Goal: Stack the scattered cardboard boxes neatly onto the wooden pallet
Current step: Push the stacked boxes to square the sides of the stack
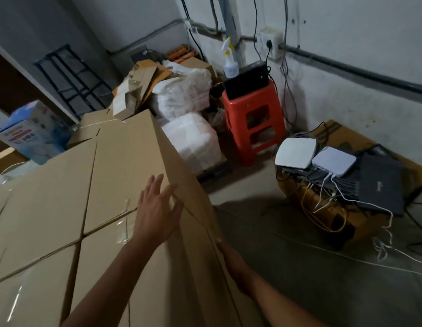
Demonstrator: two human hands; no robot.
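Observation:
A block of taped brown cardboard boxes (63, 208) fills the lower left, their tops level and edges lined up. The far right box (132, 149) reaches toward the corner clutter. My left hand (155, 208) lies flat with straight, spread fingers on the top of the stack near its right edge. My right hand (231, 263) presses against the right side face of the stack, fingers partly hidden behind the box edge. The pallet is hidden under the boxes.
Behind the stack sit flattened cardboard (139, 81), white plastic bags (184, 93) and a blue printed box (33, 133). A red plastic stool (255, 121) carries a black device and spray bottle (229, 60). Routers and cables (323, 171) lie on a box at right. Bare concrete floor (299, 267) lies between.

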